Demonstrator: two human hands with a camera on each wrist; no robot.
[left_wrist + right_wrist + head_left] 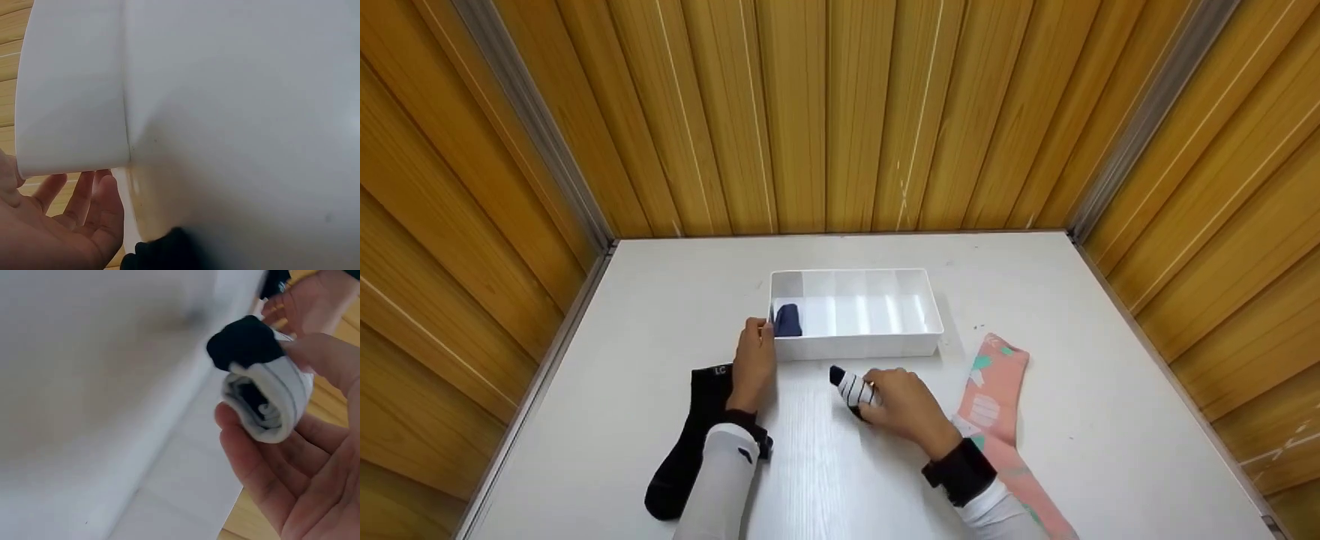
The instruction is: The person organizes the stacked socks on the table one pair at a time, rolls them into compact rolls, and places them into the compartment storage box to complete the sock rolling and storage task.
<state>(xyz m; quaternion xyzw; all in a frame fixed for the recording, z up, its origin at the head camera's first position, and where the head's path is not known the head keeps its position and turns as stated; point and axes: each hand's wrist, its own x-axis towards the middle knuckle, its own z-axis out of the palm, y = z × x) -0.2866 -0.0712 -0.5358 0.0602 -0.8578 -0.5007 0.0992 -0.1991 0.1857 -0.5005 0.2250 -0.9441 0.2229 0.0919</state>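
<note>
My right hand grips a rolled white sock with thin dark stripes and a dark end. In the right wrist view the thumb lies over the roll and the fingers curl beneath it, with its coiled end facing the camera. My left hand holds the front left corner of a white divided box, its thumb at the rim and its fingers against the left side wall. A navy folded sock sits in the box's leftmost compartment.
A black sock lies flat beside my left forearm. To the right, a pink patterned sock stretches partly beneath my right forearm. The white table is bordered by wood-patterned walls at the back and sides.
</note>
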